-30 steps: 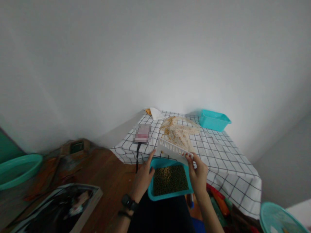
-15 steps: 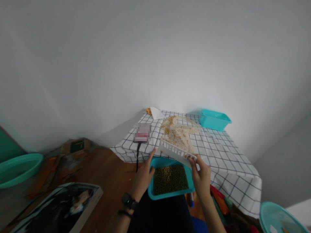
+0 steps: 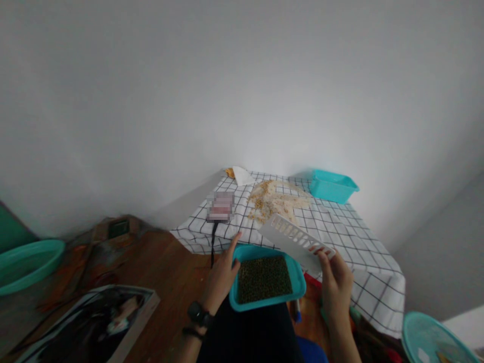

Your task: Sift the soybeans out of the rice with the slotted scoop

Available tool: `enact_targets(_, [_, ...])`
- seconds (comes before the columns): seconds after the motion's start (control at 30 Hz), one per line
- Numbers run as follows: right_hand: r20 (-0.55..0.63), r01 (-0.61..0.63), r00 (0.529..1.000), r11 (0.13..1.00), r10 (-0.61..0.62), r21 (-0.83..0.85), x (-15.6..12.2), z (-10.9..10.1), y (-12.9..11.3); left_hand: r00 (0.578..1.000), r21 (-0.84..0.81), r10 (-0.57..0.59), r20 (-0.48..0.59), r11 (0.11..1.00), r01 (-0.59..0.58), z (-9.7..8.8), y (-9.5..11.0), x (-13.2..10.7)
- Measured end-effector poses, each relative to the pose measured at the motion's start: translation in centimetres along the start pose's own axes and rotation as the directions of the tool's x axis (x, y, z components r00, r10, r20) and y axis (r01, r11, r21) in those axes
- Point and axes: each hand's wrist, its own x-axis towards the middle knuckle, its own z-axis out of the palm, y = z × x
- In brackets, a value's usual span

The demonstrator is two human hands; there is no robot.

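A turquoise plastic basin [image 3: 260, 305] sits on my lap at the table's near edge, holding many small dark green beans [image 3: 264, 280]. My left hand [image 3: 223, 272] is at its left rim, thumb over the edge and index finger stretched forward; the other fingers are hidden beneath. In my right hand [image 3: 335, 275] is a white slotted plastic tray [image 3: 289, 237], pinched at its right end and tilted above the basin's far right corner. Past the tray, yellow grains [image 3: 260, 201] lie scattered on a pale crumpled sheet [image 3: 285, 204].
A checked cloth [image 3: 363, 242] covers the table. A second turquoise basin [image 3: 333, 185] stands at the back right, with a white paper piece [image 3: 243, 176] at the back left. On the left are a green tub [image 3: 32, 259] and a box [image 3: 143, 307]; a turquoise lidded container [image 3: 431, 338] is lower right.
My right hand has moved right with the white tray, uncovering more of the basin. The yellow patch on the beans no longer shows. My left hand has hardly moved.
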Motion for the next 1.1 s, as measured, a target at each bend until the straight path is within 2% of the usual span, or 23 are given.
enact_targets(0.17, [-0.196,-0.061,0.976,0.985,0.093,0.164,0.4,-1.3,1.5,1.000,-0.007,-0.004,0.016,1.000,0.004,-0.2,0.3,0.1])
enact_targets(0.3, [-0.363,-0.146,0.889,0.926,0.277,0.349,-0.3,-1.4,2.6,1.000,-0.082,0.027,0.000,0.996,-0.027,0.0,0.1,0.0])
enact_targets(0.5, [-0.387,-0.289,0.738,0.777,0.553,0.560,-2.6,-0.5,3.5,0.995,-0.187,-0.050,-0.090,0.982,0.032,1.9,-1.7,-1.1])
enact_targets(0.6, [-0.391,-0.328,0.688,0.742,0.612,0.584,-3.5,-0.2,4.1,0.982,-0.294,-0.085,-0.168,0.955,0.032,3.0,-3.0,-1.6])
enact_targets(0.7, [-0.380,-0.342,0.714,0.767,0.588,0.543,-3.8,-0.2,4.7,0.969,-0.458,-0.213,-0.124,0.879,0.134,3.5,-3.9,-1.9])
enact_targets(0.8, [-0.370,-0.346,0.724,0.770,0.582,0.536,-4.0,-0.5,4.9,0.952,-0.569,-0.306,0.021,0.779,0.263,3.3,-3.9,-2.3])
enact_targets(0.9, [-0.343,-0.371,0.711,0.741,0.614,0.560,-4.5,-0.8,4.6,0.934,-0.642,-0.326,0.148,0.686,0.342,2.9,-2.7,-3.1])
enact_targets(0.97, [-0.319,-0.389,0.712,0.729,0.626,0.563,-4.9,-1.0,4.3,0.926,-0.698,-0.328,0.189,0.618,0.361,2.5,-1.4,-3.7])
enact_targets(1.03, [-0.291,-0.404,0.730,0.733,0.619,0.547,-5.3,-1.3,3.9,0.940,-0.717,-0.280,0.194,0.614,0.331,1.9,-0.2,-4.5])
enact_targets(1.07, [-0.280,-0.406,0.741,0.740,0.610,0.537,-5.4,-1.5,3.8,0.944,-0.699,-0.264,0.198,0.637,0.324,1.5,0.1,-5.0])
enact_targets(1.1, [-0.271,-0.405,0.753,0.747,0.600,0.528,-5.6,-1.8,3.6,0.956,-0.650,-0.233,0.179,0.701,0.292,1.1,0.2,-5.5])
